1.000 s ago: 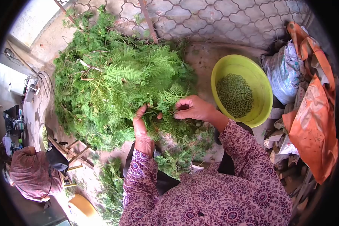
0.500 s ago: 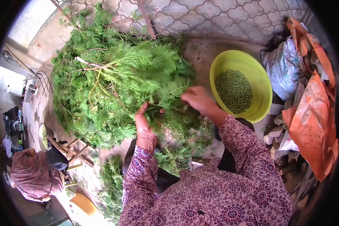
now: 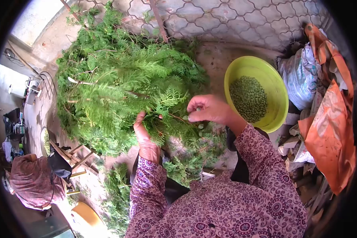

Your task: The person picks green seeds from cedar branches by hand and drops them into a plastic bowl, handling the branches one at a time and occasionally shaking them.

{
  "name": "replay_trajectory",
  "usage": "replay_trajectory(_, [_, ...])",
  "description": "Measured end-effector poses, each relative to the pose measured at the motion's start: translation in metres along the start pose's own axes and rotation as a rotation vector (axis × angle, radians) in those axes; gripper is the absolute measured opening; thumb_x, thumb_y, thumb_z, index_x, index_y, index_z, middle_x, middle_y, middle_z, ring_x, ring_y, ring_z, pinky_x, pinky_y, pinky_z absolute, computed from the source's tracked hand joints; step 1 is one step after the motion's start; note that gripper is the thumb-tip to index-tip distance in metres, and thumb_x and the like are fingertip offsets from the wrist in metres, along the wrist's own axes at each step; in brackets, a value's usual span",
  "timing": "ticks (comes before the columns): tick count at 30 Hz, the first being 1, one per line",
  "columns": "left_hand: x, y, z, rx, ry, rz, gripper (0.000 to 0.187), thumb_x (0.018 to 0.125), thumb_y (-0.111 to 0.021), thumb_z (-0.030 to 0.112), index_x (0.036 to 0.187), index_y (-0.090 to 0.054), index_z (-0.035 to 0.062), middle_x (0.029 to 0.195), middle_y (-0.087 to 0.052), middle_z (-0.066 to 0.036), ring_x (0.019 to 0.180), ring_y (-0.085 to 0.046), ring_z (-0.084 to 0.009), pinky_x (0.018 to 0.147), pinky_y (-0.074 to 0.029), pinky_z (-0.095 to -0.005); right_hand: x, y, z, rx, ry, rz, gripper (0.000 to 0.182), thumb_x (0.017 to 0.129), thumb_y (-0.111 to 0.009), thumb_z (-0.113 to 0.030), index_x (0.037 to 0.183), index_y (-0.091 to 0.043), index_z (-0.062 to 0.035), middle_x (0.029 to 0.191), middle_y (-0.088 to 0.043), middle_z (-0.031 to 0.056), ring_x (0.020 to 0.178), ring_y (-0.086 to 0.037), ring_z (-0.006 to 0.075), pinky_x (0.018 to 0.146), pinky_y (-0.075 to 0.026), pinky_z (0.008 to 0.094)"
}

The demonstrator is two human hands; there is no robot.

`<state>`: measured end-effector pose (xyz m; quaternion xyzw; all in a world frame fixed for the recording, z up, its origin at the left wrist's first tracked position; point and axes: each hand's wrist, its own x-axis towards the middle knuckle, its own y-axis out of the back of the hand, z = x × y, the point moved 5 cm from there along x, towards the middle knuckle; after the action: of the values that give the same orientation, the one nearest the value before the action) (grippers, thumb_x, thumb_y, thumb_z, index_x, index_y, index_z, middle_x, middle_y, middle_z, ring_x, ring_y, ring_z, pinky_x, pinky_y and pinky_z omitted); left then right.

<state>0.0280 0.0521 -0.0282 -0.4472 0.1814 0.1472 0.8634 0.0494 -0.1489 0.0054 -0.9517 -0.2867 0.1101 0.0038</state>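
My left hand (image 3: 144, 137) is closed around a leafy evergreen branch (image 3: 166, 99), its fingers partly hidden by the foliage. The branch lies over a large heap of cut green sprigs. At the right end of the branch, my right hand (image 3: 210, 109) is curled, with a small green cone (image 3: 198, 108) showing between its fingers. Its thumb and forefinger are close to more small green cones (image 3: 185, 118) on the twig. To the right of that hand stands a yellow-green basin (image 3: 277, 95) with a pile of small green cones (image 3: 248, 99) in it.
A wire mesh fence (image 3: 218, 20) runs along the back. White sacks (image 3: 299, 75) and an orange bag (image 3: 331, 139) stand at the right. Another person (image 3: 31, 180) sits at the lower left, near a wooden frame (image 3: 81, 160) and an orange tub (image 3: 87, 214).
The branch in my left hand has shifted left and turned, its foliage blurred. My right hand's fingers have spread somewhat from a tighter curl beside the branch.
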Motion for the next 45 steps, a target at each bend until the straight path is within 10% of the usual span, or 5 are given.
replay_trajectory(18, [0.014,0.003,0.009,-0.051,-0.055,0.189,0.022,0.083,-0.042,0.018,0.095,-0.053,0.0037,0.086,-0.058,-0.01,0.07,-0.055,-0.0237,0.062,-0.047,-0.0348,-0.027,-0.013,-0.021,-0.273,0.303,0.045,0.011,0.07,-0.062,-0.009,0.074,-0.056,-0.0004,0.064,-0.053,0.0004,0.054,-0.045,0.0032,0.045,-0.034,0.0197])
replay_trajectory(30, [0.008,0.014,0.038,0.437,-0.36,-0.055,0.032,0.085,-0.035,0.024,0.104,-0.05,0.0041,0.101,-0.056,-0.012,0.086,-0.055,-0.0239,0.072,-0.047,-0.0367,-0.072,0.124,-0.031,0.649,0.496,0.565,0.017,0.081,-0.049,-0.009,0.097,-0.047,-0.0046,0.078,-0.055,0.0094,0.046,-0.037,0.0078,0.042,-0.033,0.0199])
replay_trajectory(37, [0.012,-0.012,0.016,-0.174,-0.085,-0.3,0.032,0.082,-0.043,0.023,0.099,-0.048,-0.0035,0.088,-0.053,-0.013,0.077,-0.053,-0.0212,0.066,-0.046,-0.0345,-0.06,0.12,-0.018,0.629,0.43,0.433,0.016,0.08,-0.046,-0.004,0.094,-0.053,-0.0033,0.075,-0.056,0.0093,0.048,-0.043,0.0082,0.041,-0.03,0.0188])
replay_trajectory(45, [0.025,0.027,-0.005,0.046,-0.12,-0.058,0.027,0.082,-0.051,0.026,0.1,-0.05,0.0059,0.089,-0.055,-0.011,0.071,-0.055,-0.0229,0.051,-0.047,-0.0321,-0.044,0.075,-0.028,0.585,0.33,0.197,0.013,0.078,-0.047,-0.003,0.087,-0.056,0.0004,0.055,-0.048,0.0009,0.042,-0.037,0.0057,0.039,-0.028,0.019])
